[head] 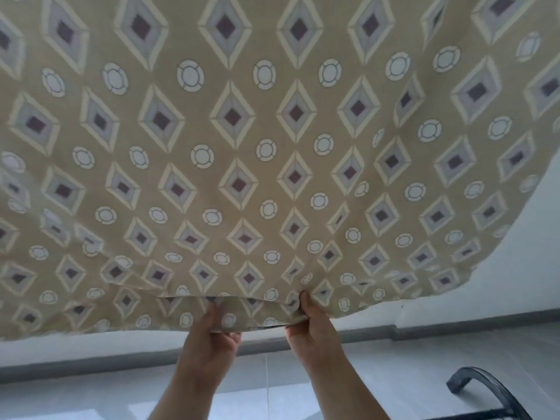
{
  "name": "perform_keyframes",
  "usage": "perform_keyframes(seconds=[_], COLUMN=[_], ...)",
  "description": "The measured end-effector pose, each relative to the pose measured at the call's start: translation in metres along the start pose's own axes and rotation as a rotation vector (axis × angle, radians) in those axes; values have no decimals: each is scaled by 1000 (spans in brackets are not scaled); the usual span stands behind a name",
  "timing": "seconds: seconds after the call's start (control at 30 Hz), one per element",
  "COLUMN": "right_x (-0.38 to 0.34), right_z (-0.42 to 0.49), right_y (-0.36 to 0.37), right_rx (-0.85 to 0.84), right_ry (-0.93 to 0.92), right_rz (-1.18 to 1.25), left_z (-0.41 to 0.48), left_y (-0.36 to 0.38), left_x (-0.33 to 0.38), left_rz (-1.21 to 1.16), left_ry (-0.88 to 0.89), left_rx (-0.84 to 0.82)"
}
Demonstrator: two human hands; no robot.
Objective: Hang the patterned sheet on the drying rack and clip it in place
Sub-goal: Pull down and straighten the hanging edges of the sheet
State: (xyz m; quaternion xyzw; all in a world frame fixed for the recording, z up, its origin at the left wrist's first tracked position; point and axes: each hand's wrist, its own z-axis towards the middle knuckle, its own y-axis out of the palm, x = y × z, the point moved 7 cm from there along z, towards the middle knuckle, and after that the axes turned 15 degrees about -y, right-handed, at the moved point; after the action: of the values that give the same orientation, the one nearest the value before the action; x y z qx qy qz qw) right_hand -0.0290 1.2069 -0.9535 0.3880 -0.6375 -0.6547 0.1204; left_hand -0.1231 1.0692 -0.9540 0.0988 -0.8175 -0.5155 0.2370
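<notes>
The patterned sheet (242, 140) fills most of the view: beige cloth with cream and grey diamonds and white rings, spread out and billowing in front of me. My left hand (212, 334) grips its lower edge from below, fingers curled into the cloth. My right hand (309, 322) pinches the same edge a short way to the right, thumb on the patterned side. The sheet's right side curves down and ends near the right of the view. The drying rack's bars and any clips are hidden behind the cloth.
Below the sheet runs a white wall (500, 268) with a grey skirting strip (454, 325) above a pale tiled floor (378, 374). A dark curved metal leg (485, 389) stands at the lower right.
</notes>
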Motion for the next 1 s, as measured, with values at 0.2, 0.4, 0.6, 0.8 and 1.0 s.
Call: perform_keyframes(seconds=[0.2,0.4,0.6,0.8,1.0], right_x=[-33,-77,-86,-87,-143], right_z=[-9,-8,-4,-5,-3], right_y=[11,15,17,18,-4], right_rx=[-153,-151,-17,7,110], right_ry=[29,-75,-106,-178,-228], right_rz=[115,250,183,83,108], left_z=[2,-5,1,21,22], left_y=[-4,-2,46,91,92], left_x=[-14,-2,-24,-97,-72], left_rz=[-4,2,96,43,78], left_ry=[101,147,97,-50,26], left_rx=[218,252,2,121,141])
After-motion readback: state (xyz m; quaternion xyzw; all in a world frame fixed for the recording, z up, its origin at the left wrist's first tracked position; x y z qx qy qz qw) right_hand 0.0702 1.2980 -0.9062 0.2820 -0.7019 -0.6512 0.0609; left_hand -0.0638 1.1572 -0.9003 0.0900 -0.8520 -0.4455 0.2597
